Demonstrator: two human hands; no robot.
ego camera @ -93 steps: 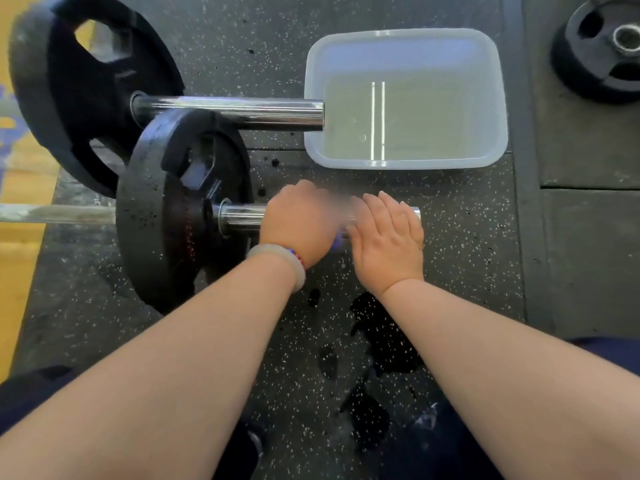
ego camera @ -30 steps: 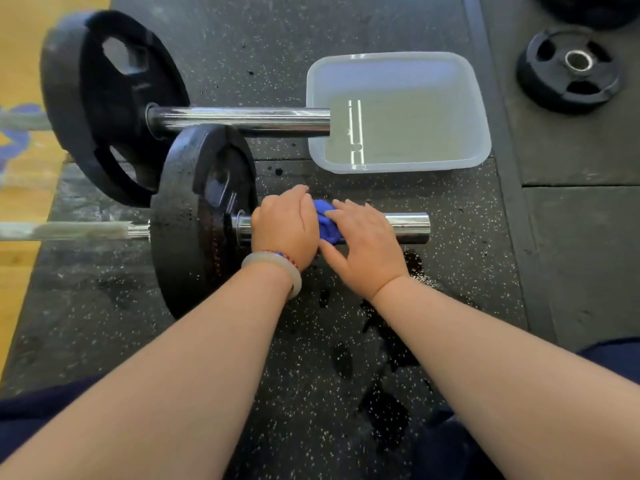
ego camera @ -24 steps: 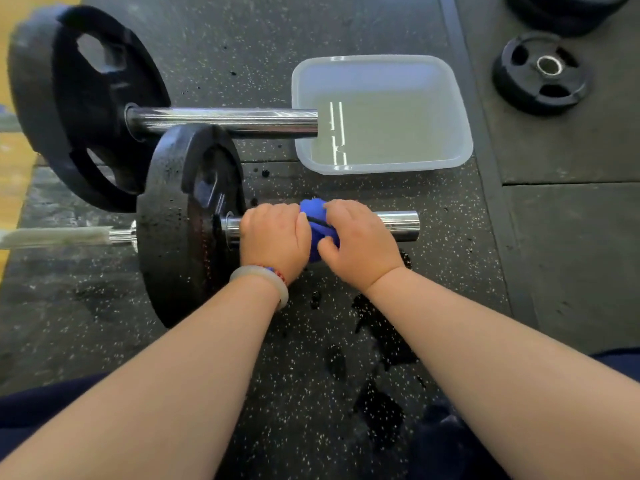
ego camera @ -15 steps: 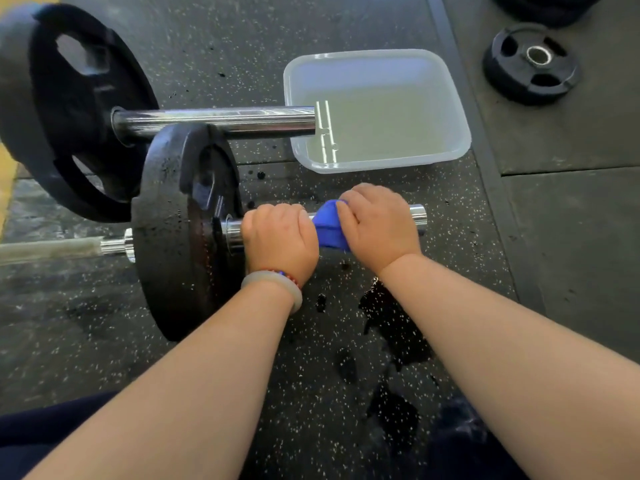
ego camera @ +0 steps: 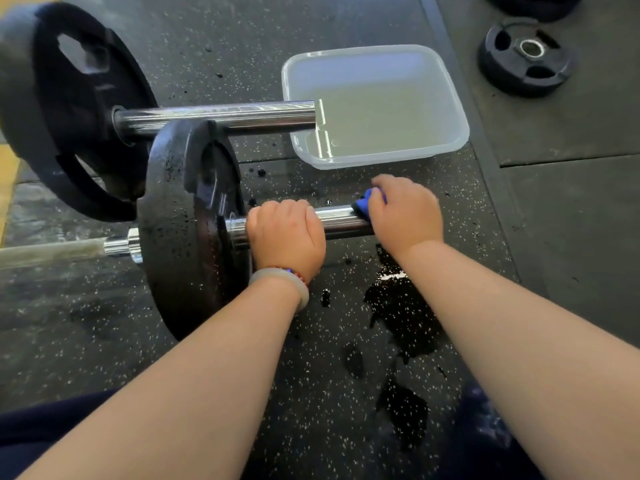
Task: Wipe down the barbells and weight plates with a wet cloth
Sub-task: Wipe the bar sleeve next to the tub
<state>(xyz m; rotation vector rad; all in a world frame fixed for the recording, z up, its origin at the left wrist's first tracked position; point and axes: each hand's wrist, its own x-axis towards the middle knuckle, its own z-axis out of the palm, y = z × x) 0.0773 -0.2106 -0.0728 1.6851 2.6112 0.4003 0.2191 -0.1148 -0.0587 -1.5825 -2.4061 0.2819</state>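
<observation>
The near barbell's chrome sleeve (ego camera: 339,219) sticks out to the right of a black weight plate (ego camera: 180,216) wet with drops. My left hand (ego camera: 285,233) grips the sleeve close to the plate. My right hand (ego camera: 407,211) holds a blue cloth (ego camera: 363,202) wrapped over the sleeve's outer end; most of the cloth is hidden under the fingers. A second barbell (ego camera: 221,116) with a larger black plate (ego camera: 74,109) lies just behind.
A clear plastic tub of water (ego camera: 446,98) stands behind the sleeve's end. A small black plate (ego camera: 526,60) lies flat on the floor at the far right. Dark water puddles (ego camera: 401,306) spread on the speckled rubber mat between my arms.
My right hand has slid the blue cloth rightward along the sleeve, away from my left hand, out to its end. My left hand keeps its grip beside the plate.
</observation>
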